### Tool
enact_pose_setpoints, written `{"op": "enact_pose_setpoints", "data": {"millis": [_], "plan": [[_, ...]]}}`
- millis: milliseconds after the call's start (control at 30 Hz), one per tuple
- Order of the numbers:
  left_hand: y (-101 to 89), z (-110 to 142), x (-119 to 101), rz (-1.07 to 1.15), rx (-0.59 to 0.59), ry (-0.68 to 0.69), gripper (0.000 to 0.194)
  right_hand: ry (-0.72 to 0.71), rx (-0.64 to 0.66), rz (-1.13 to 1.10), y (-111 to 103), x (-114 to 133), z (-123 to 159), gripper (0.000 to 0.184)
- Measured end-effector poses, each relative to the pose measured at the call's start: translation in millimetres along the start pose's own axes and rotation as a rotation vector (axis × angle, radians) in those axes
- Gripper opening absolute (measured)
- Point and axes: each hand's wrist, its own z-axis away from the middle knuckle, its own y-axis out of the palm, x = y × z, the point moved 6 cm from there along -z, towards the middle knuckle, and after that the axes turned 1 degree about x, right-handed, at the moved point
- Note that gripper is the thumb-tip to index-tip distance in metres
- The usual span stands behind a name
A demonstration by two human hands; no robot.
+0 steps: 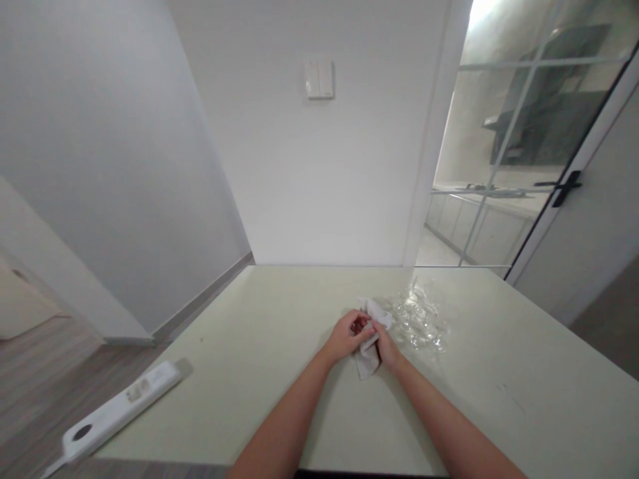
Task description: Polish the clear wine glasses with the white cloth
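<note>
A white cloth (368, 359) hangs bunched between my two hands, just above the middle of the table. My right hand (387, 344) is closed on it, thumb pressed against the folds. Beside it, my left hand (348, 334) is curled with thumb and fingers nearly meeting at the cloth; what lies inside those fingers is hidden or too small to tell. Just right of the hands, several clear glass pieces (417, 316) stand close together, looking like small glasses. Their exact shape is blurred by glare.
The pale table (249, 386) reaches back to a white wall with a light switch (319, 80). A white power strip (122, 409) lies across the table's left edge, its cord trailing off. At the right stand a glass-paned partition (479, 159) and a door with a black handle (566, 188).
</note>
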Motion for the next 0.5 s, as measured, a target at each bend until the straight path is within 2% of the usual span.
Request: {"op": "enact_pose_setpoints", "data": {"millis": [100,167,267,333,500], "plan": [[5.6,0.1,2.5,0.023,0.024,-0.021,0.02,0.021,-0.049,0.051,-2.3,2.4,1.2,0.059],[0.3,-1.6,9.2,0.113,-0.071,-0.073,0.015,0.004,-0.054,0.114,-2.3,6.0,3.2,0.054],[-15.1,-1.8,17.6,0.246,-0.283,-0.14,0.012,-0.064,-0.026,0.185,-0.5,9.8,4.4,0.049],[-21.8,-0.6,17.7,0.268,-0.358,-0.156,0.014,-0.092,-0.013,0.221,0.4,8.8,3.0,0.048],[-16.9,1.1,2.3,0.328,-0.278,-0.095,0.024,-0.078,-0.041,0.217,-0.6,5.5,-0.4,0.043]]}}
